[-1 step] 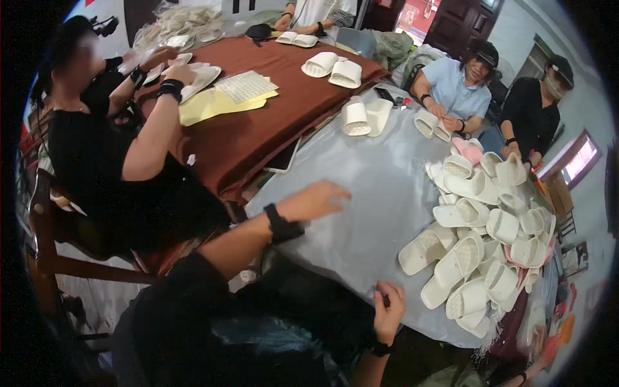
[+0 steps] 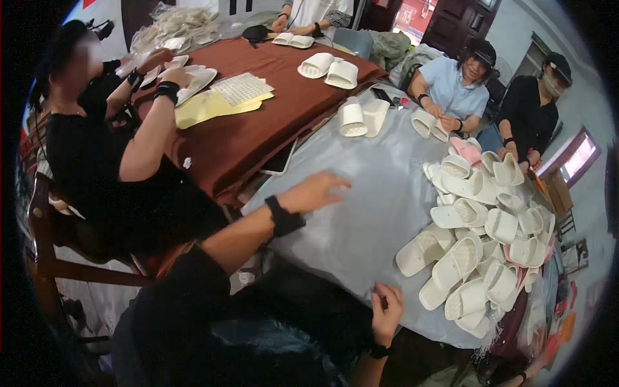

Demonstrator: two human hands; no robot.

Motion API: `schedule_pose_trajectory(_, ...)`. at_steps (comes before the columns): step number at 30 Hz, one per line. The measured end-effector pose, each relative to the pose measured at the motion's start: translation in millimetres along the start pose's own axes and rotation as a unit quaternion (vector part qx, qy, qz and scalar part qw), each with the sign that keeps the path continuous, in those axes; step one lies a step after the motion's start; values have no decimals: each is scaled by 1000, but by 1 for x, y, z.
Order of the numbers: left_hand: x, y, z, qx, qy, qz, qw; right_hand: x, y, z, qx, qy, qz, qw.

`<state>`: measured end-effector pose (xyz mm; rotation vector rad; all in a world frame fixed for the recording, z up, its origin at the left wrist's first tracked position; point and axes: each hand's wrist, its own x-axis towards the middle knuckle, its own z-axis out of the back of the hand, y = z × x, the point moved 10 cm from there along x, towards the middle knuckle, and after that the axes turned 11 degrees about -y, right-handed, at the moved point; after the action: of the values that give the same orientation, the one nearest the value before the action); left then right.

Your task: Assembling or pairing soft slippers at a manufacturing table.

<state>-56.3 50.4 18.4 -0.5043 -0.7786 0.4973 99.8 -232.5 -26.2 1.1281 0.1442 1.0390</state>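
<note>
My left hand (image 2: 317, 192) hovers over the middle of the grey-covered table (image 2: 367, 238), its fingers apart and holding nothing. At the near table edge is my right hand (image 2: 387, 311), with curled fingers. Something dark shows between those fingers, but whether it is a thing or a shadow is unclear. To the right of both hands lies a heap of cream slippers, several overlapping; the nearest slipper (image 2: 424, 250) sits beyond my right hand. A pink slipper (image 2: 465, 151) pokes out at the far end. Farther back, a pair of cream slippers (image 2: 352, 119) rests on the grey cover.
A brown-covered table (image 2: 258, 129) adjoins at the left, bearing yellow sheets (image 2: 200, 111) and another slipper pair (image 2: 340, 74). One person (image 2: 84, 148) sits there handling slippers. Across from me a person in light blue (image 2: 459, 90) holds slippers, beside another in black (image 2: 532, 109).
Everything sits very slightly farther left in the picture. My hands keep nearly the same pose, and the slippers on the grey table stay as they were.
</note>
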Motion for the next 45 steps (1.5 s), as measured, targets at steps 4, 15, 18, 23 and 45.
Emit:
schedule_pose_trajectory(4, 100, 59, -1, 91, -48, -28, 994, 2, 4, 5, 9, -2, 36, 999)
schedule_pose_trajectory(15, 247, 203, 6, 291, -37, 171, 941, 6, -3, 4, -15, 7, 32, 999)
schedule_pose_trajectory(18, 237, 201, -15, 284, 40, 207, 935, 5, -6, 7, -13, -4, 13, 1000)
schedule_pose_trajectory(23, 212, 159, -25, 266, 97, 97, 954, 0, -19, 8, 56, 38, -63, 996)
schedule_pose_trajectory(45, 166, 83, -72, 346, 47, 2, 937, 24, 67, 25, 13, 115, 12, 993)
